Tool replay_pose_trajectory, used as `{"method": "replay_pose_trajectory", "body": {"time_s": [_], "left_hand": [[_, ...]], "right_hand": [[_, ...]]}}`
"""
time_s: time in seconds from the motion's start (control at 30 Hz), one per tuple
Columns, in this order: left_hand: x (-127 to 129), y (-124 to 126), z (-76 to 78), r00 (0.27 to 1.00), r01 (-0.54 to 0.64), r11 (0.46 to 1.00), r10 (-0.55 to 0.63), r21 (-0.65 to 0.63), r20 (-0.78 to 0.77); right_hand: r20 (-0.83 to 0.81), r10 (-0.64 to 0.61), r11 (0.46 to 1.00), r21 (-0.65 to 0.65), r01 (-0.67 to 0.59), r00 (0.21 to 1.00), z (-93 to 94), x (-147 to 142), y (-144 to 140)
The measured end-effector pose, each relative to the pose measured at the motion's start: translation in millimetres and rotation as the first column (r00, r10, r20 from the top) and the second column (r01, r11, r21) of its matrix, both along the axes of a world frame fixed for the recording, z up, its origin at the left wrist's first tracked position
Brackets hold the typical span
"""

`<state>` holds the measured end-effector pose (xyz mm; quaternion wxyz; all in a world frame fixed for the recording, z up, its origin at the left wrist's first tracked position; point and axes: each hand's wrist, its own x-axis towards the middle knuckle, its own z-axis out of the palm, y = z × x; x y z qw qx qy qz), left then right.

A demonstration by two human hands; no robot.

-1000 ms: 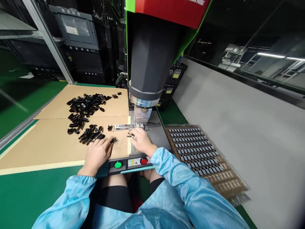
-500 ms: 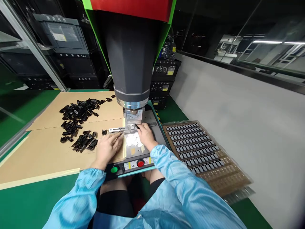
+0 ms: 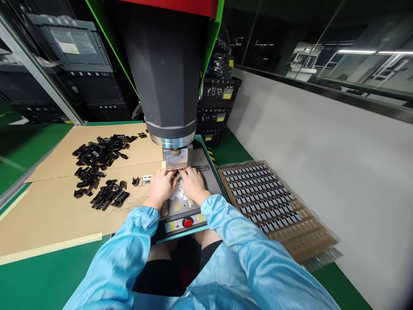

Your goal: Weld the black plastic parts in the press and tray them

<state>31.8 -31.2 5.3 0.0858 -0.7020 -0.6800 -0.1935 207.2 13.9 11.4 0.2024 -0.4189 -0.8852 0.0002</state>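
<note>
Both hands meet at the fixture [image 3: 176,174] under the press head [image 3: 167,86]: left hand [image 3: 161,186] and right hand [image 3: 192,183] pinch a small part, mostly hidden by fingers. It looks like seating the piece; next calls for clearing fingers away before the red button [image 3: 187,222].

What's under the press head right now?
Both hands, left hand and right hand, meet on the metal fixture beneath the press head. Fingers cover whatever part sits there.
</note>
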Motion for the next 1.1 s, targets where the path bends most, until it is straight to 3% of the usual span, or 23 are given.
{"method": "replay_pose_trajectory", "body": {"time_s": [0.13, 0.23, 0.33, 0.4, 0.5, 0.6, 0.7, 0.87, 0.93, 1.1], "left_hand": [[-4.1, -0.9, 4.4, 0.996, 0.048, 0.997, -0.043, -0.066, 0.076], [-16.9, -20.0, 2.2, 0.975, 0.088, 0.995, -0.078, -0.041, 0.209], [-41.0, -66.2, -10.7, 0.947, 0.132, 0.991, -0.13, 0.011, 0.292], [-58.6, -105.8, -23.0, 0.951, 0.187, 0.982, -0.172, -0.033, 0.257], [-75.9, -155.7, -38.3, 0.965, 0.227, 0.961, -0.201, -0.155, 0.167], [-78.4, -176.1, -43.5, 0.978, 0.196, 0.96, -0.177, -0.199, 0.106], [-74.9, -175.6, -41.5, 0.984, 0.169, 0.966, -0.152, -0.197, 0.095], [-82.1, -163.7, -29.6, 0.979, 0.186, 0.962, -0.164, -0.199, 0.125], [-93.2, -147.3, -19.9, 0.984, 0.15, 0.974, -0.131, -0.17, 0.122], [-122.1, -74.5, 4.4, 0.992, -0.124, 0.988, 0.124, -0.095, -0.007]], "right_hand": [[-0.08, 0.002, 0.999, -0.037, -0.005, 0.997, -0.3, 0.1, 1.6], [-0.211, 0.034, 0.995, -0.08, -0.052, 0.977, -0.5, 17.3, -3.4], [-0.305, 0.075, 0.989, -0.101, -0.11, 0.95, -3.0, 63.1, -17.2], [-0.297, 0.113, 0.98, -0.124, -0.155, 0.948, -6.2, 104.4, -30.4], [-0.188, 0.161, 0.963, -0.187, -0.196, 0.969, -13.9, 161.1, -49.2], [-0.031, 0.155, 0.962, -0.222, -0.158, 0.987, -24.4, 191.8, -58.9], [0.061, 0.131, 0.973, -0.201, -0.116, 0.99, -32.3, 198.2, -59.7], [0.039, 0.118, 0.978, -0.178, -0.109, 0.992, -32.5, 190.2, -56.5], [-0.007, 0.107, 0.98, -0.167, -0.107, 0.994, -30.3, 180.7, -54.3], [-0.145, 0.09, 0.989, -0.102, -0.106, 0.985, -25.7, 132.9, -45.5]]}}
